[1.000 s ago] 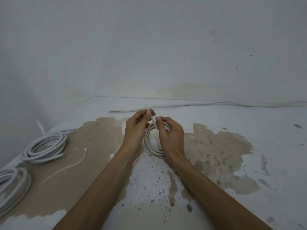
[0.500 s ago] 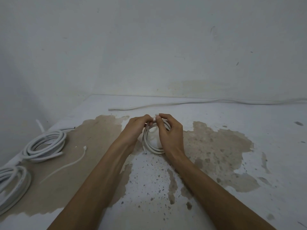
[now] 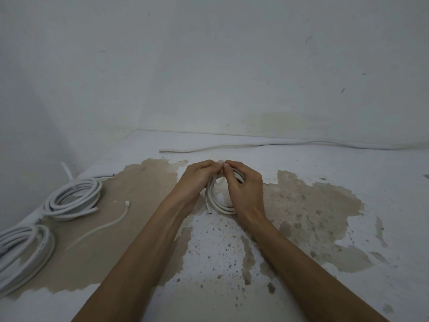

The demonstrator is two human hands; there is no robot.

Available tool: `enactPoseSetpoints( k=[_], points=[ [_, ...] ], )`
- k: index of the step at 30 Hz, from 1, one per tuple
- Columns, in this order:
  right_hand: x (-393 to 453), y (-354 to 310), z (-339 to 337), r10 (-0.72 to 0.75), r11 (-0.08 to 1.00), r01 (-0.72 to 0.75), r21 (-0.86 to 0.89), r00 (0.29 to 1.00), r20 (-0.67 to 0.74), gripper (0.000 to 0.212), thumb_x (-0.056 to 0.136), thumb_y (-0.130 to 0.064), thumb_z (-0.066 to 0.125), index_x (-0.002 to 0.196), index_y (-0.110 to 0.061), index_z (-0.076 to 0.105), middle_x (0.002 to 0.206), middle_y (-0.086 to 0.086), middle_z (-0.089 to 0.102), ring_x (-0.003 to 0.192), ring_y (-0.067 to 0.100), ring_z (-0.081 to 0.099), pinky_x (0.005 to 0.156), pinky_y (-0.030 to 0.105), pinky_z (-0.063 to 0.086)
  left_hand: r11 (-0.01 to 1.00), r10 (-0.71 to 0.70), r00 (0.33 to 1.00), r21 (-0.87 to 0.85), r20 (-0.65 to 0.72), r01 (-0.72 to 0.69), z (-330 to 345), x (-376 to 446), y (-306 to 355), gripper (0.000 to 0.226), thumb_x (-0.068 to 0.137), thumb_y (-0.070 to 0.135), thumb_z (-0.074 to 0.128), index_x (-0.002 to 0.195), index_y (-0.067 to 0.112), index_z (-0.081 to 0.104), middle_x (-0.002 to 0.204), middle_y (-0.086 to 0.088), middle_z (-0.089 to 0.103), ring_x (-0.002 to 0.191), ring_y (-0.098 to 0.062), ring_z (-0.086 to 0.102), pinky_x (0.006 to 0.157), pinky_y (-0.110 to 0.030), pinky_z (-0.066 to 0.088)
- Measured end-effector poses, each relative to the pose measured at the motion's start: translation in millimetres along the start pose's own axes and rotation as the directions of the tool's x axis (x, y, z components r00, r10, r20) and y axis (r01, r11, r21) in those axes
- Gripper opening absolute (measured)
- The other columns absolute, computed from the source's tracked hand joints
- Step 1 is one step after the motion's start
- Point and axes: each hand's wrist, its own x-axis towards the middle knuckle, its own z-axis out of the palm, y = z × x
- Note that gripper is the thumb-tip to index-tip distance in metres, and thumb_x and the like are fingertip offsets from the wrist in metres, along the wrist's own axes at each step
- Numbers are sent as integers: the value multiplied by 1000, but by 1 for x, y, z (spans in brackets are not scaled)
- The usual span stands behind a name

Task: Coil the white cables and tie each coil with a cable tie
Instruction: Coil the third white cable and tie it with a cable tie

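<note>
With both my left hand and right hand pinching the cable tie (mostly hidden) at the coil's twelve o'clock on the tabletop, I should cinch it snugly.

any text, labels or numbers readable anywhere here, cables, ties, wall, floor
None: no readable text in this view.
The coil in the hands, the two coils at left, the loose cable tie and the straight cable show no print.
</note>
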Motion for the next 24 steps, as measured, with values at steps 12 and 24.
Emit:
enactPoseSetpoints(
  k=[12, 24],
  points=[
    [1, 1, -2, -60, 997, 63, -45, 997, 58, 21, 100, -19, 61, 112, -12, 77, 102, -5, 77, 96, 2, 70, 86, 19, 55, 996, 5, 981, -82, -195, -21, 4, -1, -8, 54, 82, 42, 80, 125, 20, 56, 114, -9, 71, 90, -18, 75, 84, -37, 61],
    [-2, -3, 1, -42, 999, 46, -15, 984, 175, 28, 90, -31, 75, 111, -14, 78, 99, -6, 78, 92, 4, 72, 86, 26, 58, 849, -203, 979, -491, 31, 192, -11, 8, -4, 14, 91, 15, 70, 102, 9, 77, 90, -1, 75, 103, -19, 66, 102, -37, 53]
  ],
)
